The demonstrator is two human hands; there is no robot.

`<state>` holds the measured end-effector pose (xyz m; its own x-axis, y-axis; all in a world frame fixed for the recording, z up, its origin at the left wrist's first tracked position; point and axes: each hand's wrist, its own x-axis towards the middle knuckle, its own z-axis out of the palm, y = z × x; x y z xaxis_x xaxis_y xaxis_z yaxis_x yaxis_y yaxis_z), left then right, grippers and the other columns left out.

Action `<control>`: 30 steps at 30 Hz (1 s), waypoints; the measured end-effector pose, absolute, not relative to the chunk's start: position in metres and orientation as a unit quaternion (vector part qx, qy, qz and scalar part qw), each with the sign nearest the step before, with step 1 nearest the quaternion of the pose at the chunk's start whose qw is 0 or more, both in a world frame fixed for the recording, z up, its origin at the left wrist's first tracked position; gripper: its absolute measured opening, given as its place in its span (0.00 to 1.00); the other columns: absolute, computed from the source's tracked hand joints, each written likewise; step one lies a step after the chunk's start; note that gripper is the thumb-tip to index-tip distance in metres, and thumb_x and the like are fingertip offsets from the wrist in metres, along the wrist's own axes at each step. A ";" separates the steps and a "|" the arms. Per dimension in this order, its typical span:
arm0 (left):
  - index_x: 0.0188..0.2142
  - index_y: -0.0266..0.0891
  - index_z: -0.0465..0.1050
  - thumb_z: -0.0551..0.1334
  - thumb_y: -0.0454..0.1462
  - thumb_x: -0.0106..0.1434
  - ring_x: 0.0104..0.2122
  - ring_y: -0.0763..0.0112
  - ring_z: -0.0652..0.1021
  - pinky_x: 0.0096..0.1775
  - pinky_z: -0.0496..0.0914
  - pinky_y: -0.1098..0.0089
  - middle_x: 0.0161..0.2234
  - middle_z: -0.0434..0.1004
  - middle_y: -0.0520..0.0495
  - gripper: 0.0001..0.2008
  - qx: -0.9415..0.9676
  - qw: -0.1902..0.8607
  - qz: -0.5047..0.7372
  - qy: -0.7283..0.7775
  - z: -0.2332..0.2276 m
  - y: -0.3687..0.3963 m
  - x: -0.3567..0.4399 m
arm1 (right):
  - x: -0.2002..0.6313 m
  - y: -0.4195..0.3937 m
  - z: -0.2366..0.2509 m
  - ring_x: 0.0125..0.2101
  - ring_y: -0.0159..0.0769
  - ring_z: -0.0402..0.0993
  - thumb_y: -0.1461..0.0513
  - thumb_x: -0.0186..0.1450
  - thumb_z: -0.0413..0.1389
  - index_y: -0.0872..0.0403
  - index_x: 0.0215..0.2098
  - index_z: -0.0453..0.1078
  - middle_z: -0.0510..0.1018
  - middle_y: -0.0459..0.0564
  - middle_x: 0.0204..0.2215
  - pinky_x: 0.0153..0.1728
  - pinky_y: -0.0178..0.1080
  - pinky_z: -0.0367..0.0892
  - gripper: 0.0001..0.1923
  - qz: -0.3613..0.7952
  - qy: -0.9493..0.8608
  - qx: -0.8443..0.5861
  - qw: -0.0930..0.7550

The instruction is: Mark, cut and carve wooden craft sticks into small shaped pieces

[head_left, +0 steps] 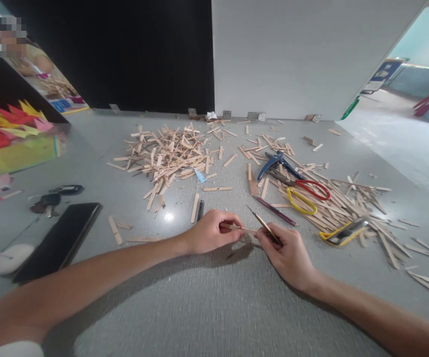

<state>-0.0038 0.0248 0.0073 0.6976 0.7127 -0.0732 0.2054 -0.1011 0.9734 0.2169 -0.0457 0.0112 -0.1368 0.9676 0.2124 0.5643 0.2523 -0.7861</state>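
Near the middle of the grey table, my left hand (211, 232) is closed on a thin wooden craft stick (250, 230), which points to the right. My right hand (291, 255) grips a slim, gold-coloured pointed tool (259, 219); its dark tip points up and left, clear of the stick. I cannot tell whether it is a knife or a brush. The right thumb and fingertip are at the stick's right end. Just beyond my left hand lie a black pen (200, 210) and a loose craft stick (194, 208).
Cut sticks form a heap (173, 153) behind. To the right lie a blue-handled cutter (279, 163), scissors (303, 196), a dark red pen (277, 211) and a yellow utility knife (344, 232). A phone (60, 240) and keys (49, 201) lie left. Upright boards (292, 59) stand behind.
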 end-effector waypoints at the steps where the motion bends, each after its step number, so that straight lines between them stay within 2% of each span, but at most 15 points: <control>1: 0.37 0.37 0.77 0.67 0.46 0.65 0.24 0.75 0.66 0.29 0.60 0.74 0.24 0.69 0.55 0.14 0.711 0.585 0.216 0.324 0.008 0.025 -0.004 | 0.217 -0.046 0.011 0.20 0.28 0.51 0.56 0.71 0.53 0.51 0.25 0.62 0.57 0.38 0.18 0.21 0.33 0.50 0.17 0.275 -0.703 -0.545 0.366; 16: 0.36 0.38 0.76 0.64 0.41 0.66 0.22 0.75 0.65 0.26 0.58 0.74 0.22 0.67 0.57 0.09 0.731 0.560 0.223 0.321 0.009 0.025 -0.005 | 0.215 -0.046 0.013 0.20 0.28 0.51 0.57 0.72 0.53 0.50 0.24 0.59 0.58 0.38 0.18 0.21 0.32 0.51 0.18 0.267 -0.714 -0.531 0.371; 23: 0.36 0.38 0.75 0.64 0.41 0.66 0.22 0.76 0.64 0.27 0.59 0.74 0.22 0.65 0.57 0.08 0.732 0.558 0.231 0.315 0.008 0.024 -0.005 | 0.215 -0.046 0.011 0.19 0.28 0.53 0.57 0.72 0.54 0.51 0.25 0.63 0.59 0.38 0.18 0.21 0.32 0.51 0.17 0.266 -0.719 -0.528 0.366; 30: 0.36 0.38 0.77 0.62 0.40 0.64 0.23 0.74 0.66 0.28 0.60 0.74 0.24 0.69 0.55 0.08 0.738 0.543 0.224 0.332 0.008 0.025 -0.005 | 0.215 -0.045 0.012 0.20 0.28 0.53 0.56 0.72 0.53 0.50 0.24 0.61 0.59 0.38 0.18 0.21 0.32 0.51 0.18 0.262 -0.708 -0.543 0.367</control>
<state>-0.0055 0.0253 0.0079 0.6792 0.7334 -0.0289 0.2459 -0.1904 0.9504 0.2154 -0.0446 0.0123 -0.1398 0.9617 0.2356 0.5764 0.2725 -0.7704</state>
